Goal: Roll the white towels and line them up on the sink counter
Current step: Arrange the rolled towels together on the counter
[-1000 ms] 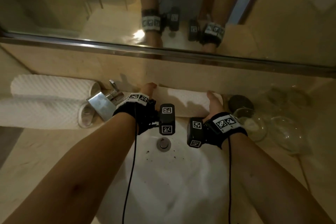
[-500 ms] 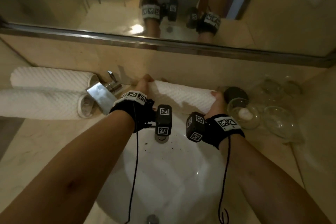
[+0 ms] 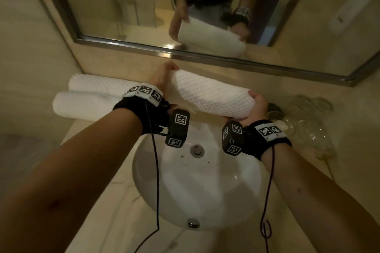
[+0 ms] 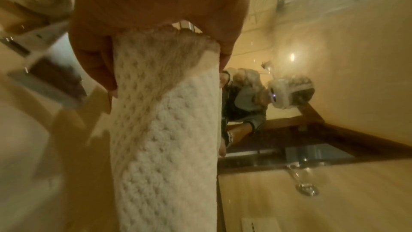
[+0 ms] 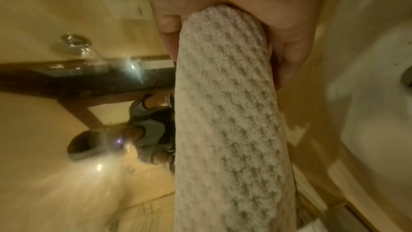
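The beige counter (image 3: 107, 207) carries the white basin (image 3: 197, 187). Two rolled towels (image 3: 90, 98) lie side by side at its left. Above the basin's back edge, a third rolled towel (image 3: 209, 94) hangs between the left hand (image 3: 162, 78) and right hand (image 3: 255, 107), each curled round one end.

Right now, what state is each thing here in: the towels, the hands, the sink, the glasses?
Rolled towel: fully rolled, held off the counter, tilted.
Left hand: grips the roll's left end.
Right hand: cups the roll's right end.
Two rolled towels: lying side by side on the counter, left of the basin.
Sink basin: dry-looking, dark specks near the drain.
Glasses: on the counter at the right, apparently empty.
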